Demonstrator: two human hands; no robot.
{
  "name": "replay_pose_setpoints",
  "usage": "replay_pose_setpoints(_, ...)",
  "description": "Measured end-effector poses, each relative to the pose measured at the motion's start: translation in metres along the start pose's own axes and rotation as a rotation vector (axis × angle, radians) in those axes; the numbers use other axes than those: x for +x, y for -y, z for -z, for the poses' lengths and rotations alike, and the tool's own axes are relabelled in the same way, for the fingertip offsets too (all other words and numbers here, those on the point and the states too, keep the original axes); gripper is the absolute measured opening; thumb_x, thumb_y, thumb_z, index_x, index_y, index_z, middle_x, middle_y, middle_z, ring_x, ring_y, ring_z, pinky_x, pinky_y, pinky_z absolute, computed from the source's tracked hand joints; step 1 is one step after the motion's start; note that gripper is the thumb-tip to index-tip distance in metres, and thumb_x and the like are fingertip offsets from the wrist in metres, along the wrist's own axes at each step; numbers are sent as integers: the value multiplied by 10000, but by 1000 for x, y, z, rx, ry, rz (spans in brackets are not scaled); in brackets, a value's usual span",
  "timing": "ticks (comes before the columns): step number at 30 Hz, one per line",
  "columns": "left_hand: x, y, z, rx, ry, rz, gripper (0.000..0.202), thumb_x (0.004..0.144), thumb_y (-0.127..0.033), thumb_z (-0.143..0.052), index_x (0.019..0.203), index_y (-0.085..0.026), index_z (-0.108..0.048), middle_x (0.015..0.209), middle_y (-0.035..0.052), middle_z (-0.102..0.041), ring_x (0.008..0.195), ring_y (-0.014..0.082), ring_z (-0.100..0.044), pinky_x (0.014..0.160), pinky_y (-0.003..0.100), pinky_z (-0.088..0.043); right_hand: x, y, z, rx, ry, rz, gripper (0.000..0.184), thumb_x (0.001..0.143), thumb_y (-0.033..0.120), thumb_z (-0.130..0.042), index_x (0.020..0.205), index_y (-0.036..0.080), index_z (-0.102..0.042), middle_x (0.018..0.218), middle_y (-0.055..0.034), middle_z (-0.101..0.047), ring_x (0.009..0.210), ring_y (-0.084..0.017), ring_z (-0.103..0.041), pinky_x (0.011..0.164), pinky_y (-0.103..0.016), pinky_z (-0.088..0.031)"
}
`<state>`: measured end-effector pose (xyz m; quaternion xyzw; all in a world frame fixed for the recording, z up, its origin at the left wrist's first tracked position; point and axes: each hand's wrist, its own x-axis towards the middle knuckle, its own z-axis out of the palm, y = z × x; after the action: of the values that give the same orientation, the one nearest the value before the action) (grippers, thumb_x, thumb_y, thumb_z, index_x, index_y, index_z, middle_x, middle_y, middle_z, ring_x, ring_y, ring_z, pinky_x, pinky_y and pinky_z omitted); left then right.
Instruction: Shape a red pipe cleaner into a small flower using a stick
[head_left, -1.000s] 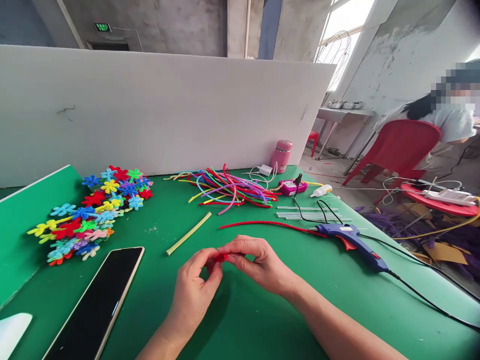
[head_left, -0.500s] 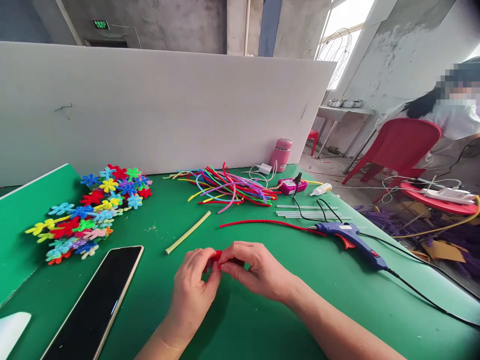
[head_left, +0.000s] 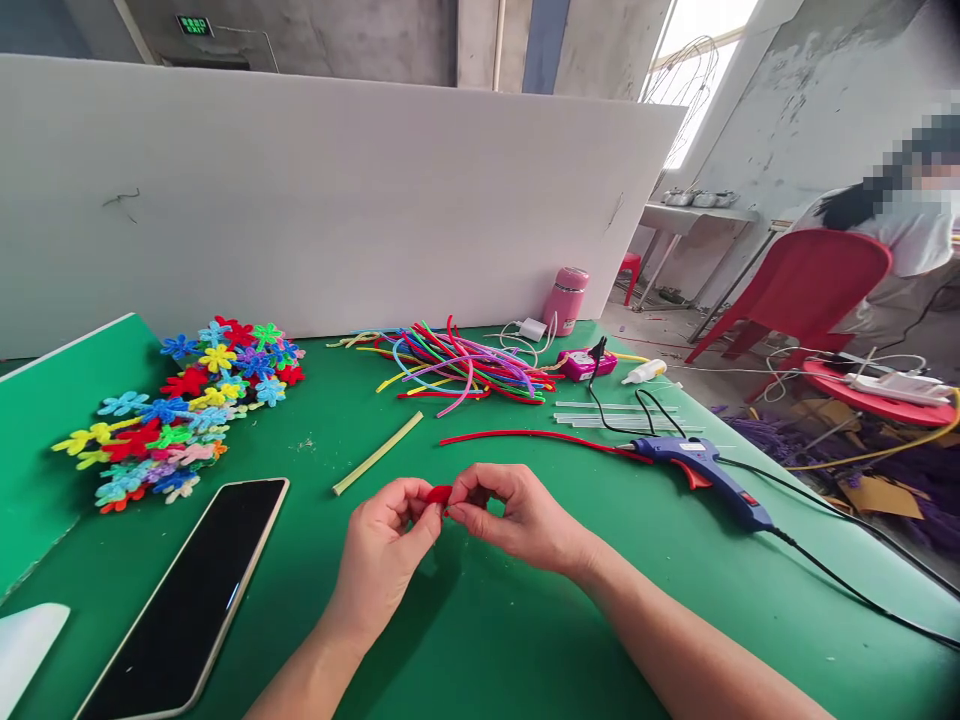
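Note:
Between my fingertips is a small bent piece of red pipe cleaner (head_left: 439, 494), mostly covered by the fingers. My left hand (head_left: 390, 540) pinches it from the left and my right hand (head_left: 514, 515) from the right, both above the green table. Just beyond them lies a short pale yellow bundle of stems (head_left: 377, 454). A long red pipe cleaner (head_left: 525, 436) stretches across to the blue glue gun (head_left: 697, 470), whose nozzle lies over its right end. Farther back is a heap of many-coloured pipe cleaners (head_left: 465, 365).
Pipe-cleaner flowers (head_left: 187, 410) are piled at the left, near a phone (head_left: 187, 600). Clear glue sticks (head_left: 622, 418), a small glue bottle (head_left: 645, 371), a magenta box (head_left: 587, 364) and a pink flask (head_left: 566, 300) stand or lie at the back right. A person sits on a red chair (head_left: 810, 290).
Both hands have shifted slightly, and more of the red piece shows between the fingertips. The whole view has tilted a little. The things on the table lie as before.

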<state>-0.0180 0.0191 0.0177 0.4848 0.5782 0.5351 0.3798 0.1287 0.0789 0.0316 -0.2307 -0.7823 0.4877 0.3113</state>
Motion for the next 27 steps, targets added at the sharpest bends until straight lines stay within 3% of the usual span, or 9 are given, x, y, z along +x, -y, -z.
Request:
replay_pose_setpoints(10, 1, 0, 1, -192, 81, 142, 154, 679, -286, -642, 758, -159, -607, 620, -32, -592, 549, 68, -511, 537, 166, -423, 1, -2, 0, 42, -29, -32, 62, 755, 171, -530, 710, 134, -552, 608, 18, -554, 531, -65, -467, 512, -168, -389)
replay_pose_setpoints(27, 1, -4, 2, -172, 84, 146, 164, 655, -273, -639, 757, -148, -610, 614, -16, -582, 544, 88, -505, 536, 200, -426, 0, -3, -4, -150, -119, -1, 71, 754, 151, -504, 700, 152, -550, 614, 13, -578, 522, -71, -470, 496, -170, -391)
